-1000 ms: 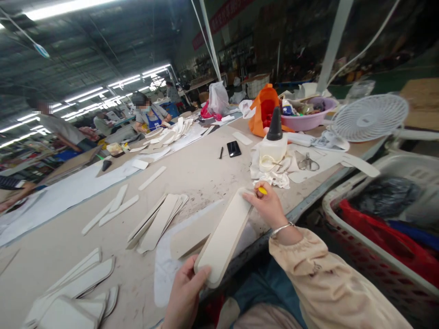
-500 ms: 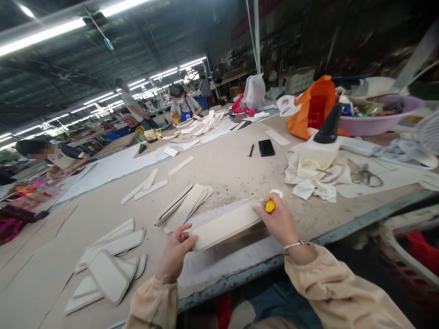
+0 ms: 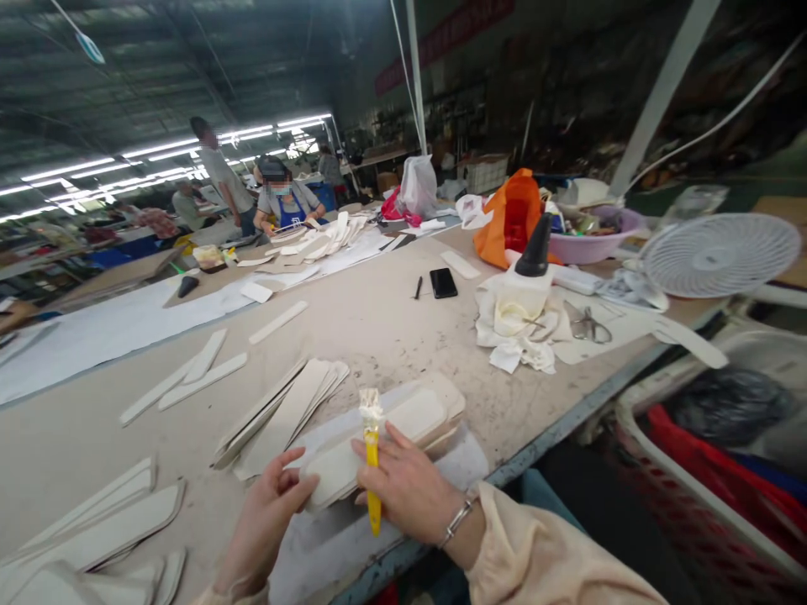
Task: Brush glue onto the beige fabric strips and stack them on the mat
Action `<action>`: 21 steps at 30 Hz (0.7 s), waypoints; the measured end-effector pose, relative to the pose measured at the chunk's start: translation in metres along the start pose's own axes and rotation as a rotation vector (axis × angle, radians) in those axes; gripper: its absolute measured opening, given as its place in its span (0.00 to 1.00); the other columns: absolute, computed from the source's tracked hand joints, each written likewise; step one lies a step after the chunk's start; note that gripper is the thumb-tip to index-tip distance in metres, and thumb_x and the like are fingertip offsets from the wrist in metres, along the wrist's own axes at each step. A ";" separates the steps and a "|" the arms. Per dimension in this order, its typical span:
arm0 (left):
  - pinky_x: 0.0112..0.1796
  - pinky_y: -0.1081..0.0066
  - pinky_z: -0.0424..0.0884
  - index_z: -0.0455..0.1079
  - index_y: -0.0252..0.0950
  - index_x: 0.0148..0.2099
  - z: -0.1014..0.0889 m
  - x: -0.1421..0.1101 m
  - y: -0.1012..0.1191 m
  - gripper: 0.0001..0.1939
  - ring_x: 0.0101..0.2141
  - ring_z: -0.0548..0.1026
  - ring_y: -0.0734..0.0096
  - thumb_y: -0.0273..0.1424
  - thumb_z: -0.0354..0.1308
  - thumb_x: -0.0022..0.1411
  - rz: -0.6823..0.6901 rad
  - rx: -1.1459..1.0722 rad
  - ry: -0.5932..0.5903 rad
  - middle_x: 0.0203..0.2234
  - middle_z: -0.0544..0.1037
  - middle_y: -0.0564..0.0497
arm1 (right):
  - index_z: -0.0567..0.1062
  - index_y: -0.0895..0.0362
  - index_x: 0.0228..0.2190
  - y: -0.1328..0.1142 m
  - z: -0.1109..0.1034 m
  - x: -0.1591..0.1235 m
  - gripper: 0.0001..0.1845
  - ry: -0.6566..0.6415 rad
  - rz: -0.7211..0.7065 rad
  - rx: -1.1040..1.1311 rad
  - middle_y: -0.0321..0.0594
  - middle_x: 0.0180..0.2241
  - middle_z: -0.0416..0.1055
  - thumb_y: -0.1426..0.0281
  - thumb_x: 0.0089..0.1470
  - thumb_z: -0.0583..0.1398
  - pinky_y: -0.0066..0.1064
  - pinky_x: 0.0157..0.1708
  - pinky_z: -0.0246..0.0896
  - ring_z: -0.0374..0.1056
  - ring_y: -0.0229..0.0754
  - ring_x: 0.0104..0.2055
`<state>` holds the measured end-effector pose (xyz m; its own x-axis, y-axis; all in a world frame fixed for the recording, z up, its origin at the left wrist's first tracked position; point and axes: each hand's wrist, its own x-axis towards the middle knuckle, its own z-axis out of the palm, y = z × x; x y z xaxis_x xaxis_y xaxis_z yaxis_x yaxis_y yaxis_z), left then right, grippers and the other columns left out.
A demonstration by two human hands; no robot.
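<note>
A long white panel with rounded corners (image 3: 413,414) lies over a stack of similar panels (image 3: 449,403) in front of me. My left hand (image 3: 268,504) pinches the panel's left end, thumb at its edge. Across the panel's near side rests my right hand (image 3: 413,491), gripping a yellow-handled brush (image 3: 373,483) with its whitish, coated bristles pointing up and away. White sheeting (image 3: 353,546) shows beneath the stack. A fanned pile of narrow strips (image 3: 293,412) lies just beyond my left hand.
More panels (image 3: 107,529) are heaped at the left. A white container with a black cone-shaped top (image 3: 523,294), scissors (image 3: 589,326) and a phone (image 3: 443,283) sit on the table's right. A red-lined basket (image 3: 687,496) stands beside its edge. One person (image 3: 287,202) works across the table.
The view has swung right. The panel, held up between both hands before, is now down on the stack. My right hand has moved left along it, and the brush has turned bristles upward.
</note>
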<state>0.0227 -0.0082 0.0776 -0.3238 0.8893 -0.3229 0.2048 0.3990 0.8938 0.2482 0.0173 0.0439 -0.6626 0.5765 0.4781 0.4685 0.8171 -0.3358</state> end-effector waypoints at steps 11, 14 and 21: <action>0.22 0.75 0.60 0.65 0.34 0.45 0.000 0.001 -0.003 0.31 0.19 0.66 0.75 0.40 0.70 0.39 0.000 -0.050 0.020 0.16 0.70 0.61 | 0.70 0.56 0.38 0.038 -0.021 -0.022 0.08 0.043 0.221 -0.102 0.50 0.56 0.68 0.68 0.56 0.62 0.52 0.64 0.42 0.63 0.48 0.58; 0.21 0.77 0.58 0.68 0.35 0.41 0.003 -0.004 0.002 0.26 0.18 0.64 0.77 0.36 0.70 0.39 0.002 -0.113 0.021 0.15 0.67 0.62 | 0.69 0.57 0.38 0.044 -0.027 -0.028 0.10 0.044 0.230 -0.123 0.52 0.54 0.69 0.71 0.53 0.63 0.56 0.62 0.44 0.65 0.51 0.56; 0.22 0.76 0.60 0.73 0.35 0.36 0.004 -0.013 0.008 0.15 0.20 0.67 0.76 0.37 0.64 0.47 -0.050 -0.125 0.070 0.19 0.72 0.56 | 0.69 0.56 0.37 0.053 -0.021 -0.031 0.08 0.060 0.163 -0.174 0.54 0.52 0.71 0.71 0.55 0.61 0.60 0.61 0.45 0.70 0.53 0.52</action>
<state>0.0322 -0.0155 0.0880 -0.3955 0.8495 -0.3491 0.0716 0.4075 0.9104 0.3064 0.0426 0.0284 -0.5364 0.6957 0.4778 0.6635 0.6975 -0.2708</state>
